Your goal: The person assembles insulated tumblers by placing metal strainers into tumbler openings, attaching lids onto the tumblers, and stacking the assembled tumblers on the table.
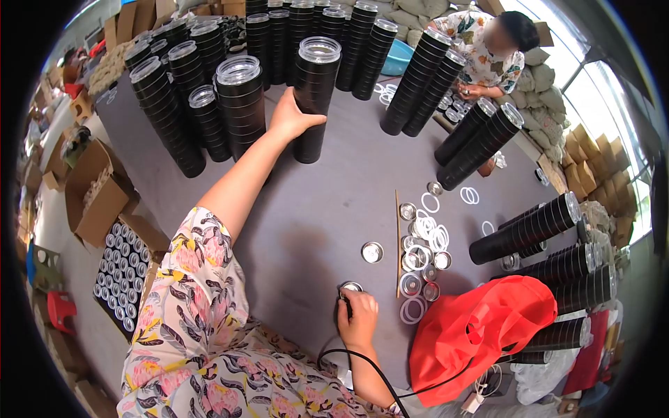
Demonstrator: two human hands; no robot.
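Observation:
My left hand point(293, 118) is stretched out to a tall stack of black lids point(313, 139) with a clear rim on top. The thumb lies across the stack's near side and the fingers go behind it, partly hidden. The stack stands upright among other black stacks point(240, 108). Close to my body, my right hand point(359, 317) has its fingertips closed on a small round metal lid point(352, 286), which rests on the grey table point(300, 209). Another metal lid point(372, 252) lies just beyond it.
Right of a thin wooden stick point(398, 244) lie loose metal lids and white sealing rings point(438, 238). A red cloth bag point(474, 334) and a black cable point(380, 373) are near my right arm. Leaning stacks point(523, 228) line the right edge. A co-worker point(481, 42) sits across the table.

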